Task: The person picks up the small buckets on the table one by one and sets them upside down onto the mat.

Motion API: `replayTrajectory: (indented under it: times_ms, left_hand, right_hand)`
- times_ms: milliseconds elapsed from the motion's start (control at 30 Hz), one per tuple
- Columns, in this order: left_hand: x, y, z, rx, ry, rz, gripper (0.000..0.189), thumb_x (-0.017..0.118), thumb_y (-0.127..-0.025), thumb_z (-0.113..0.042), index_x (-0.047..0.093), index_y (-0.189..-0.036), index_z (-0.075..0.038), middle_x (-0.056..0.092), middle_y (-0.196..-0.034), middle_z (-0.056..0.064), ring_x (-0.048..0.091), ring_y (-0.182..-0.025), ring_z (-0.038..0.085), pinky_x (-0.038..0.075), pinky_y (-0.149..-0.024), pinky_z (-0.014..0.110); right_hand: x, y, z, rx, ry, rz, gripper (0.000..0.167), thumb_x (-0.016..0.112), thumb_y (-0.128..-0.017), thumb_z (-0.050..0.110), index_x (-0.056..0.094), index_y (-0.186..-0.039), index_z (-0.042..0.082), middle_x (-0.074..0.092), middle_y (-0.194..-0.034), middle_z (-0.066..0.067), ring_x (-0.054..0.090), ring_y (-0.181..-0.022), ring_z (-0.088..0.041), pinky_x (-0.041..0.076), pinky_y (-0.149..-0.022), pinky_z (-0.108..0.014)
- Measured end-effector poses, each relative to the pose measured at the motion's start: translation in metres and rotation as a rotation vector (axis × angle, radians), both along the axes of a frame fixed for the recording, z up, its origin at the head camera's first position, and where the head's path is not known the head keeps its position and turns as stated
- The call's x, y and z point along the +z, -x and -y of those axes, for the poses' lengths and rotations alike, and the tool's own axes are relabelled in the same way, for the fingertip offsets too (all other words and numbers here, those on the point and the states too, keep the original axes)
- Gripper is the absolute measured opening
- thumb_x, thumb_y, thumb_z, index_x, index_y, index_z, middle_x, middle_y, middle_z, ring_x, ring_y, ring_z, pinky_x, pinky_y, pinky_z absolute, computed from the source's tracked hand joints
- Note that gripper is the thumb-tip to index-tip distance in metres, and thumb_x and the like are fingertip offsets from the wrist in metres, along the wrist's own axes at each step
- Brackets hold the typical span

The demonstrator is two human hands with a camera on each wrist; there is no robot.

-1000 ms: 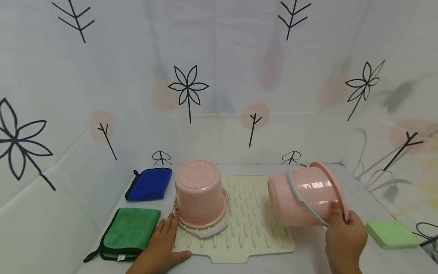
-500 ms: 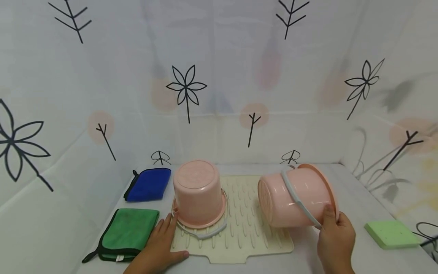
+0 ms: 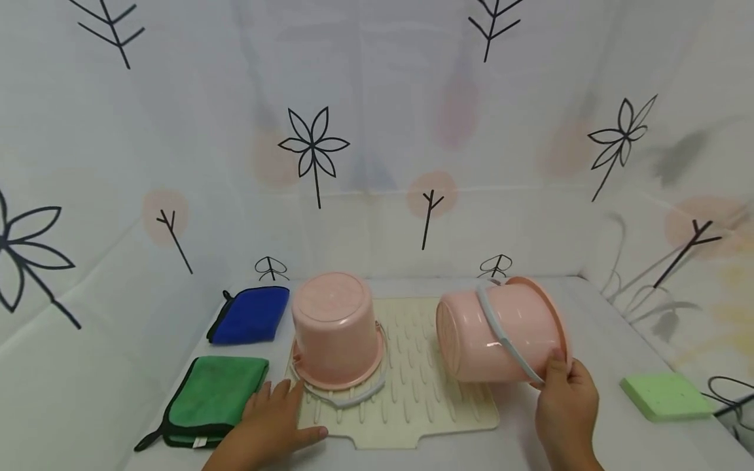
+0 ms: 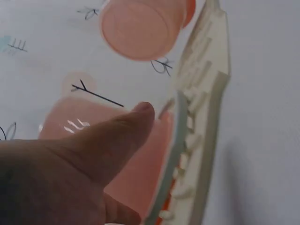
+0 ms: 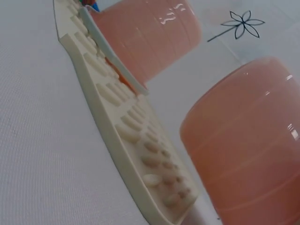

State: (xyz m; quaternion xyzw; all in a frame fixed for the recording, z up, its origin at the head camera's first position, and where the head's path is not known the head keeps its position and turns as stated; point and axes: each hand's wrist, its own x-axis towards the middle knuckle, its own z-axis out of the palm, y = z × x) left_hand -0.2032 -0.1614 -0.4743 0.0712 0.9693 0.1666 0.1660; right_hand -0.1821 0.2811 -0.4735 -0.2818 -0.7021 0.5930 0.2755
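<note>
A pink bucket (image 3: 332, 333) stands upside down on the left part of a cream ridged drying mat (image 3: 406, 366), its pale grey handle (image 3: 347, 399) lying round the rim. Beside its front left rim rests my left hand (image 3: 268, 425), fingers straight and spread, fingertips right at the mat's edge. In the right hand (image 3: 568, 412) is a second pink bucket (image 3: 501, 333), tipped on its side with its base toward the mat. The thumb presses the outside near the rim and the fingers curl round it. In the right wrist view that bucket (image 5: 248, 140) hangs over the mat's near end.
A folded blue cloth (image 3: 250, 315) and a folded green cloth (image 3: 215, 396) lie left of the mat. To the right is a light green sponge (image 3: 665, 396), with a dark wire shape (image 3: 733, 405) beyond it. A patterned white sheet (image 3: 377, 131) encloses the back and sides.
The right hand has carried its tilted bucket leftward, closer to the mat, and turned its base more toward the viewer. The left hand and the upside-down bucket stay nearly in place.
</note>
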Motion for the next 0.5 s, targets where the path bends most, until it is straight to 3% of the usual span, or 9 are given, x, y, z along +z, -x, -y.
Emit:
replayTrajectory:
  times_ms: [133, 233, 367, 500]
  left_hand:
    - [0.029, -0.009, -0.011, -0.119, -0.083, 0.062, 0.087, 0.077, -0.083, -0.068, 0.057, -0.148, -0.015, 0.064, -0.139, 0.011, 0.057, -0.13, 0.041, 0.042, -0.106, 0.07]
    - [0.043, -0.009, -0.025, -0.214, -0.276, 0.071, 0.068, 0.075, -0.09, -0.06, 0.061, -0.144, -0.021, 0.067, -0.138, 0.001, 0.064, -0.126, 0.031, 0.051, -0.101, 0.063]
    - [0.046, 0.003, -0.06, -0.343, -0.524, 0.006, 0.051, 0.072, -0.096, -0.051, 0.062, -0.141, -0.028, 0.064, -0.141, -0.006, 0.063, -0.129, 0.027, 0.053, -0.104, 0.055]
    - [0.038, 0.021, -0.104, -0.389, -0.649, -0.014, 0.063, 0.076, -0.095, -0.048, 0.049, -0.15, -0.036, 0.053, -0.152, -0.006, 0.057, -0.137, 0.026, 0.051, -0.109, 0.047]
  right_hand:
    - [0.0, -0.002, 0.003, 0.017, -0.021, 0.019, 0.054, 0.049, -0.107, 0.053, 0.064, -0.098, 0.002, 0.064, -0.074, 0.013, 0.061, -0.072, -0.004, 0.048, -0.06, -0.022]
    - [0.001, -0.001, 0.004, 0.03, -0.01, -0.008, 0.051, 0.051, -0.107, 0.05, 0.064, -0.096, 0.002, 0.065, -0.074, 0.012, 0.062, -0.072, -0.004, 0.049, -0.061, -0.021]
    - [0.001, -0.001, 0.003, 0.05, 0.004, -0.041, 0.049, 0.052, -0.107, 0.048, 0.064, -0.097, 0.002, 0.066, -0.077, 0.013, 0.063, -0.074, -0.004, 0.051, -0.064, -0.02]
    - [-0.002, -0.001, 0.003, 0.063, 0.007, -0.018, 0.051, 0.048, -0.108, 0.051, 0.062, -0.1, 0.003, 0.066, -0.075, 0.011, 0.063, -0.075, -0.004, 0.048, -0.064, -0.022]
